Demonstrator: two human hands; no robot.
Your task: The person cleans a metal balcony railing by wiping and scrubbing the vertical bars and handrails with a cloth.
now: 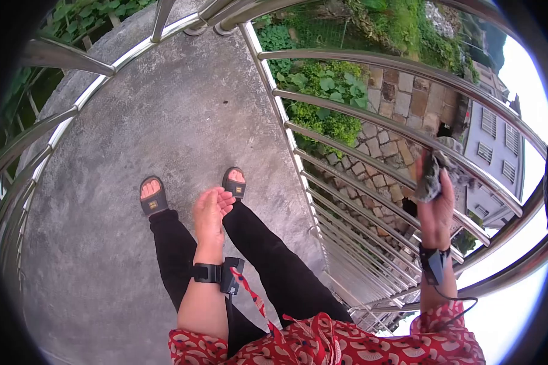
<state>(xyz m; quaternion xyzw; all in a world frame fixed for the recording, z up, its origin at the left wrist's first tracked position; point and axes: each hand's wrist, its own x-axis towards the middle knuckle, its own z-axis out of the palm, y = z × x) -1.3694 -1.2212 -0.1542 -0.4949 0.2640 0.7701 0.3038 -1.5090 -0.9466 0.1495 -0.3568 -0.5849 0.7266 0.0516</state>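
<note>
My right hand (435,216) is closed around a crumpled grey cloth (431,182), pressed against a metal bar (401,129) of the railing on my right. Part of the cloth hangs over the far side of the bar. In front of my body, over my legs, my left hand (209,213) holds nothing. Its fingers are loosely bent and a little apart. Each wrist wears a black strap with a small device, and a cable runs from the right one.
Shiny railings stand on both sides of the grey concrete floor (103,255) and meet a corner ahead. My sandalled feet are on the floor. Beyond the right railing, far below, lie stone paving (386,149), green plants (328,91) and a pale building (496,140).
</note>
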